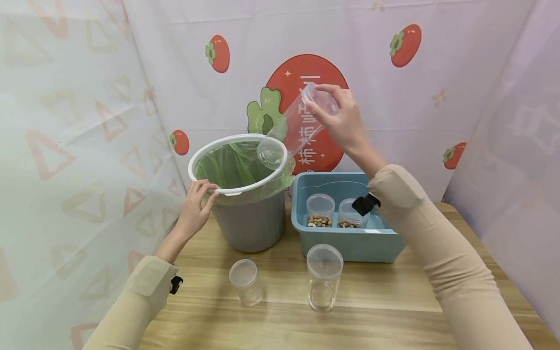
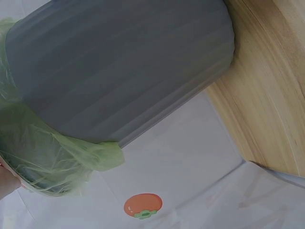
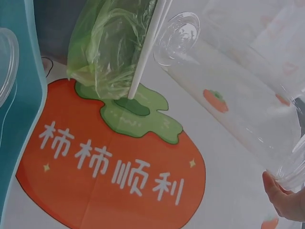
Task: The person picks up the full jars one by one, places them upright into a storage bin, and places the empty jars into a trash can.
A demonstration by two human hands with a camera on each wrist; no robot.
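My right hand holds a tall clear plastic jar by its upper end. The jar slants down to the left, its round base overlapping the right rim of the grey trash can in the head view. In the right wrist view, nothing shows inside the jar, and fingertips pinch its end. My left hand grips the can's white rim at the front left. A green bag lines the can and hangs over its edge.
A blue basin stands right of the can, holding a jar of nuts and another part-filled jar. Nearer on the wooden table stand a small lidded jar and a taller one. A printed curtain hangs behind.
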